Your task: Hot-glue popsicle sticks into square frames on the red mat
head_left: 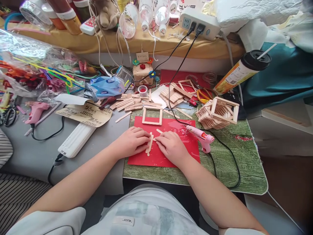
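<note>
Both hands rest low over a red sheet (139, 160). My left hand (132, 141) has its fingers bent together at upright wooden craft sticks (150, 143), its fingertips on their left side. My right hand (172, 147) is closed around another craft stick (159, 131), whose upper end shows above the fingers; a second stick tip meets the upright ones near its fingertips. Just above the hands lies a square stick frame (152, 123). A pink glue gun (201, 137) lies on its side right of my right hand.
A stacked stick structure (217, 114) stands at right, near a tilted drink cup (242, 71). Loose sticks (129, 102) lie behind the frame. A black cable (232, 156) loops over the green board (251, 169). At left are a power strip (77, 140) and another glue gun (36, 111).
</note>
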The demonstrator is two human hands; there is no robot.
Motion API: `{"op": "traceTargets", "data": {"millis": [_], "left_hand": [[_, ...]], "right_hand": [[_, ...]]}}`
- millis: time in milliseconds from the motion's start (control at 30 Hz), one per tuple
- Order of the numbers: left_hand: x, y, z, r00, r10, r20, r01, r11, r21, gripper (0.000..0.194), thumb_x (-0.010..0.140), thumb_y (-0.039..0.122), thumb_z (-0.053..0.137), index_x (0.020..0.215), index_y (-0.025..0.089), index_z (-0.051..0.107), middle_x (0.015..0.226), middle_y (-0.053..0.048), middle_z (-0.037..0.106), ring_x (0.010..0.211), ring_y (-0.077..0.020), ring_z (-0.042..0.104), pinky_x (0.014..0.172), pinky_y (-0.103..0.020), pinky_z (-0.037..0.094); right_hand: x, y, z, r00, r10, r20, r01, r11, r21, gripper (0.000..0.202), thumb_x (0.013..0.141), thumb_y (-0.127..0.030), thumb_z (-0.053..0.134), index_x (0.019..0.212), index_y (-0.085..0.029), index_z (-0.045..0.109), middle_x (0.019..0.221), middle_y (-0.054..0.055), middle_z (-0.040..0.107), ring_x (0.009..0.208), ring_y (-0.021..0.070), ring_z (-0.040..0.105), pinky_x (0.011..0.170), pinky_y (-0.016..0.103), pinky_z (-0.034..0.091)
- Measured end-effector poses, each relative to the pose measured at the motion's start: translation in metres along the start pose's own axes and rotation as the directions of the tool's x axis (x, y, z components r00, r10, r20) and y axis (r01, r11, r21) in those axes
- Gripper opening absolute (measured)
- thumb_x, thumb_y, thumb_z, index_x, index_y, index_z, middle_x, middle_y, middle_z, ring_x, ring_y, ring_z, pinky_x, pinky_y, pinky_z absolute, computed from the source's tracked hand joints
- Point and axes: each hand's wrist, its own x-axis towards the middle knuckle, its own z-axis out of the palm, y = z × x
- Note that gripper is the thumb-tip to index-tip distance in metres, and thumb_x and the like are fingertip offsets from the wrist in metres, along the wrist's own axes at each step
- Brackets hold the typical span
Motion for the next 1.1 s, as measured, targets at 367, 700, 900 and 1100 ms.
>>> {"op": "traceTargets", "data": {"millis": [367, 700, 900, 1100], "left_hand": [[-0.003, -0.009, -0.002, 1.000, -0.004, -0.020, 0.002, 0.996, -0.086, 0.024, 0.104, 0.035, 0.061, 0.124, 0.029, 0.073, 0.134, -0.006, 0.075, 0.118, -0.0237, 0.067, 0.105, -0.043, 0.047], [-0.007, -0.016, 0.001, 0.994, -0.067, -0.083, 0.065, 0.998, -0.025, 0.022, 0.108, 0.032, 0.053, 0.112, 0.026, 0.073, 0.132, -0.006, 0.075, 0.117, -0.0232, 0.067, 0.102, -0.043, 0.047], [-0.007, -0.018, -0.002, 0.997, -0.052, -0.054, 0.047, 0.995, -0.092, 0.024, 0.104, 0.043, 0.061, 0.114, 0.025, 0.072, 0.131, -0.009, 0.074, 0.118, -0.0246, 0.068, 0.104, -0.041, 0.048], [-0.007, -0.023, -0.001, 0.996, -0.060, -0.065, 0.048, 0.986, -0.161, 0.023, 0.103, 0.039, 0.061, 0.118, 0.026, 0.072, 0.132, -0.008, 0.074, 0.117, -0.0232, 0.069, 0.107, -0.040, 0.047]], "right_hand": [[0.001, -0.005, 0.001, 0.982, -0.142, 0.123, 0.148, 0.988, -0.043, 0.023, 0.110, -0.025, 0.054, 0.113, -0.022, 0.076, 0.107, 0.009, 0.077, 0.099, 0.0241, 0.061, 0.090, 0.043, 0.040], [-0.002, -0.006, -0.013, 0.976, -0.144, 0.165, 0.170, 0.973, -0.155, 0.021, 0.106, -0.021, 0.058, 0.114, -0.024, 0.077, 0.104, 0.008, 0.076, 0.100, 0.0258, 0.060, 0.096, 0.046, 0.040], [-0.008, 0.006, -0.031, 0.990, -0.069, 0.125, 0.089, 0.982, -0.164, 0.021, 0.101, -0.015, 0.063, 0.116, -0.023, 0.075, 0.107, 0.009, 0.077, 0.102, 0.0277, 0.064, 0.097, 0.048, 0.044], [-0.020, -0.002, -0.058, 0.976, 0.182, 0.119, -0.164, 0.976, -0.147, 0.021, 0.097, -0.016, 0.067, 0.116, -0.023, 0.073, 0.113, 0.009, 0.076, 0.106, 0.0292, 0.068, 0.096, 0.046, 0.053]]}}
